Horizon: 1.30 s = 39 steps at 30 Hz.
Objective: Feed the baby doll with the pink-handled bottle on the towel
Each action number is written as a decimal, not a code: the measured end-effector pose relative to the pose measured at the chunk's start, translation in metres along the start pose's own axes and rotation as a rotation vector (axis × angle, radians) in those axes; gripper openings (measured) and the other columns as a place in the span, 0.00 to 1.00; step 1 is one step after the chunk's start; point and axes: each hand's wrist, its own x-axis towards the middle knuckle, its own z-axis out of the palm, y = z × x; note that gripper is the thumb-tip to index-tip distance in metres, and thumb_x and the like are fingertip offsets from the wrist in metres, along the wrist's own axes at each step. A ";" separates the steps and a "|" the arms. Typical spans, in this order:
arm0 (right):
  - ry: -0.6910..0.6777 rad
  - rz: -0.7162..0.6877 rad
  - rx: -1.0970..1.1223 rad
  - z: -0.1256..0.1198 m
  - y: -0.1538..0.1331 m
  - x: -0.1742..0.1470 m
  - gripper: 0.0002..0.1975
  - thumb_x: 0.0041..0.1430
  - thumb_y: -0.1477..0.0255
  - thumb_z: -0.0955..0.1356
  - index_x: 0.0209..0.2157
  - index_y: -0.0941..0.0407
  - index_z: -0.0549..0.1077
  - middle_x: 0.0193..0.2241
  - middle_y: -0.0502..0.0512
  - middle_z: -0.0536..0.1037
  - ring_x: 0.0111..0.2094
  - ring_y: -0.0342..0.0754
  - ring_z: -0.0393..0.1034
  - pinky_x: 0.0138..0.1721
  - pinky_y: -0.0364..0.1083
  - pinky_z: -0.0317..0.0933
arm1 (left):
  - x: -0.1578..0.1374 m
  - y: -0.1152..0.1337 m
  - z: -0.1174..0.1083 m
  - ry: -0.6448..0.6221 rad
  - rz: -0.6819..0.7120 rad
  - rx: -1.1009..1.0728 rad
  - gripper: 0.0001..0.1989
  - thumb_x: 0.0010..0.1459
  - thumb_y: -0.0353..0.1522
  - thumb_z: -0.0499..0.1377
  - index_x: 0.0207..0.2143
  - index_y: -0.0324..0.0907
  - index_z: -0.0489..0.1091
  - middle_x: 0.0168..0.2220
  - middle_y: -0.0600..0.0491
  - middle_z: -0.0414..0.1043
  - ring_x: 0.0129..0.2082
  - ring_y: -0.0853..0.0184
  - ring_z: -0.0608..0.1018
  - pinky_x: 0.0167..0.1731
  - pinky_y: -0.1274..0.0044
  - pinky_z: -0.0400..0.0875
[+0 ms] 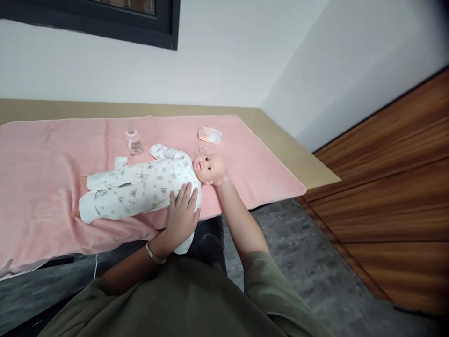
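Note:
A bald baby doll (209,167) in a white printed sleepsuit (140,187) lies on its back on a pink blanket (42,187), its head to the right. My left hand (183,210) rests flat on its upper body at the near shoulder, fingers spread. The near sleeve hangs over the table edge below that hand. My right hand (223,179) reaches behind the doll's head and touches it; its fingers are hidden. Beyond the doll lie a pink and clear baby bottle (133,142), a small white and orange packet (210,134) and a small white item (121,162).
The blanket covers most of a light wooden table (298,152), which meets a white wall (217,56) at the back. A dark window frame (171,28) is above left. Wooden panels (393,196) stand to the right, over grey flooring (294,252).

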 end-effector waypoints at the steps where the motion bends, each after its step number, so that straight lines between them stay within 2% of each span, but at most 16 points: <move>1: -0.022 0.020 0.063 -0.008 0.001 -0.009 0.22 0.66 0.61 0.56 0.50 0.59 0.72 0.52 0.60 0.77 0.54 0.50 0.74 0.58 0.56 0.68 | 0.000 -0.001 -0.001 -0.015 0.013 -0.007 0.30 0.68 0.34 0.50 0.70 0.35 0.54 0.73 0.37 0.45 0.74 0.48 0.51 0.69 0.47 0.43; 3: -0.053 0.061 0.233 -0.023 0.009 -0.029 0.24 0.66 0.64 0.56 0.54 0.62 0.70 0.54 0.61 0.76 0.56 0.52 0.73 0.59 0.54 0.69 | -0.003 -0.004 -0.003 -0.047 0.043 -0.024 0.30 0.68 0.34 0.51 0.70 0.35 0.55 0.73 0.37 0.45 0.74 0.47 0.50 0.69 0.47 0.43; 5: -0.004 0.098 0.389 -0.034 0.022 -0.053 0.23 0.66 0.64 0.57 0.55 0.62 0.69 0.53 0.61 0.78 0.56 0.53 0.72 0.56 0.54 0.71 | -0.012 -0.010 -0.005 -0.080 0.081 -0.056 0.29 0.68 0.34 0.51 0.69 0.37 0.57 0.73 0.37 0.45 0.74 0.47 0.50 0.69 0.48 0.44; 8: 0.126 0.123 0.488 -0.040 0.041 -0.090 0.17 0.67 0.64 0.59 0.47 0.59 0.72 0.48 0.61 0.80 0.55 0.56 0.74 0.53 0.56 0.74 | -0.039 -0.024 -0.009 -0.142 0.141 -0.159 0.29 0.67 0.34 0.53 0.68 0.35 0.58 0.73 0.34 0.45 0.74 0.46 0.50 0.69 0.52 0.50; 10: 0.121 0.101 0.516 -0.038 0.051 -0.113 0.17 0.67 0.63 0.60 0.46 0.60 0.72 0.52 0.64 0.78 0.57 0.56 0.72 0.56 0.55 0.72 | -0.064 -0.034 -0.011 -0.181 0.139 -0.245 0.29 0.67 0.34 0.54 0.68 0.33 0.58 0.72 0.32 0.47 0.73 0.46 0.52 0.68 0.54 0.56; 12: 0.083 0.083 0.524 -0.033 0.060 -0.134 0.20 0.67 0.64 0.59 0.51 0.62 0.72 0.57 0.64 0.75 0.60 0.54 0.70 0.60 0.54 0.69 | -0.088 -0.043 -0.012 -0.184 0.144 -0.332 0.28 0.68 0.34 0.54 0.67 0.34 0.59 0.70 0.31 0.52 0.71 0.48 0.57 0.65 0.58 0.63; 16: -0.008 0.131 0.515 -0.009 0.078 -0.168 0.20 0.65 0.65 0.61 0.51 0.59 0.74 0.57 0.59 0.76 0.60 0.52 0.70 0.68 0.57 0.58 | -0.120 -0.055 -0.008 -0.080 0.181 -0.537 0.22 0.67 0.30 0.55 0.63 0.37 0.66 0.66 0.35 0.63 0.66 0.54 0.68 0.61 0.63 0.69; 19: -0.100 0.101 0.497 0.011 0.091 -0.193 0.20 0.62 0.62 0.62 0.51 0.54 0.75 0.56 0.57 0.76 0.60 0.51 0.69 0.72 0.59 0.50 | -0.133 -0.050 -0.001 -0.032 -0.031 -0.785 0.18 0.63 0.31 0.60 0.55 0.41 0.74 0.61 0.40 0.71 0.62 0.55 0.73 0.62 0.63 0.68; 22: -0.141 0.076 0.462 0.023 0.100 -0.219 0.25 0.57 0.54 0.65 0.52 0.50 0.76 0.57 0.55 0.76 0.62 0.53 0.67 0.73 0.63 0.45 | -0.143 -0.037 0.010 0.022 -0.294 -0.946 0.17 0.60 0.36 0.62 0.51 0.42 0.76 0.56 0.42 0.75 0.58 0.55 0.75 0.60 0.64 0.69; 25: -0.150 0.060 0.410 0.025 0.101 -0.241 0.27 0.55 0.51 0.65 0.52 0.47 0.75 0.56 0.56 0.76 0.64 0.54 0.64 0.72 0.67 0.43 | -0.154 -0.030 0.025 0.067 -0.470 -0.999 0.18 0.63 0.40 0.59 0.51 0.40 0.74 0.49 0.44 0.77 0.48 0.59 0.79 0.50 0.69 0.74; 27: -0.152 0.020 0.381 0.022 0.098 -0.250 0.25 0.55 0.52 0.65 0.52 0.46 0.75 0.55 0.55 0.76 0.65 0.54 0.62 0.72 0.67 0.44 | -0.159 -0.030 0.038 0.070 -0.581 -1.039 0.18 0.67 0.43 0.54 0.47 0.38 0.73 0.43 0.46 0.76 0.42 0.62 0.78 0.45 0.71 0.74; 30: -0.155 -0.057 0.360 0.017 0.096 -0.252 0.24 0.55 0.53 0.67 0.51 0.45 0.76 0.54 0.54 0.77 0.63 0.53 0.65 0.71 0.65 0.47 | -0.160 -0.034 0.059 -0.029 -0.681 -1.105 0.21 0.70 0.45 0.51 0.41 0.37 0.72 0.38 0.50 0.74 0.38 0.64 0.77 0.42 0.71 0.74; 32: -0.149 -0.094 0.339 0.014 0.100 -0.250 0.24 0.55 0.51 0.67 0.51 0.45 0.76 0.54 0.54 0.77 0.61 0.52 0.67 0.70 0.64 0.51 | -0.155 -0.037 0.073 -0.177 -0.707 -1.153 0.20 0.69 0.45 0.54 0.41 0.36 0.72 0.37 0.51 0.74 0.36 0.65 0.77 0.38 0.71 0.76; 34: -0.151 -0.127 0.318 0.011 0.106 -0.247 0.25 0.56 0.48 0.68 0.51 0.43 0.77 0.53 0.52 0.78 0.59 0.51 0.70 0.66 0.61 0.59 | -0.148 -0.040 0.086 -0.339 -0.727 -1.181 0.18 0.68 0.43 0.57 0.44 0.36 0.72 0.38 0.51 0.74 0.34 0.67 0.78 0.35 0.72 0.77; 37: -0.263 -0.170 0.350 0.008 0.116 -0.243 0.24 0.53 0.46 0.72 0.49 0.39 0.78 0.49 0.46 0.81 0.53 0.44 0.75 0.53 0.48 0.73 | -0.140 -0.041 0.102 -0.502 -0.766 -1.182 0.16 0.68 0.41 0.59 0.47 0.36 0.72 0.41 0.50 0.75 0.35 0.66 0.78 0.35 0.73 0.78; 39: -0.379 -0.181 0.401 0.008 0.121 -0.242 0.24 0.51 0.47 0.74 0.48 0.38 0.78 0.47 0.41 0.81 0.49 0.39 0.77 0.46 0.40 0.75 | -0.141 -0.043 0.108 -0.544 -0.793 -1.173 0.16 0.68 0.40 0.59 0.48 0.36 0.72 0.43 0.50 0.75 0.37 0.65 0.79 0.37 0.72 0.78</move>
